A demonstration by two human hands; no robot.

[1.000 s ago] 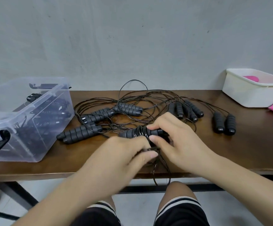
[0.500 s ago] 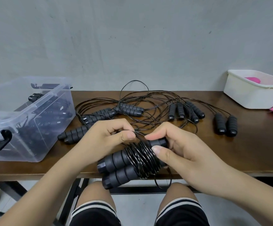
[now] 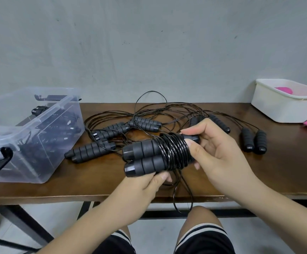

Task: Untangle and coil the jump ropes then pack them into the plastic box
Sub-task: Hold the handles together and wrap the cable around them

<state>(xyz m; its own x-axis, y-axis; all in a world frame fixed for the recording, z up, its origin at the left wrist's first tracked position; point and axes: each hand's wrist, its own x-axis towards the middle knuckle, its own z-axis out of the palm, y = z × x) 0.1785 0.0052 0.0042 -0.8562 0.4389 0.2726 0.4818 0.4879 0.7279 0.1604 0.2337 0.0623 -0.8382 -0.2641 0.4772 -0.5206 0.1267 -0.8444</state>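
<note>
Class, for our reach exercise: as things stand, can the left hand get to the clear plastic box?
Probably yes: the plastic box sits open on the left hand's side with nothing tall between, but that hand holds the coiled rope.

Behind the right grip (image 3: 220,154) stands a flat grey plaster wall (image 3: 149,43), matte and flecked with a few small dark marks — it fills the whole upper half of the view. Under the grip lies a dark brown wooden desk (image 3: 286,171), its long back edge against the wall, its top showing a soft sheen under even, diffuse light. Below the grip, black metal frame bars (image 3: 26,222) cross beneath the desk — over a pale grey floor (image 3: 61,215).
</note>
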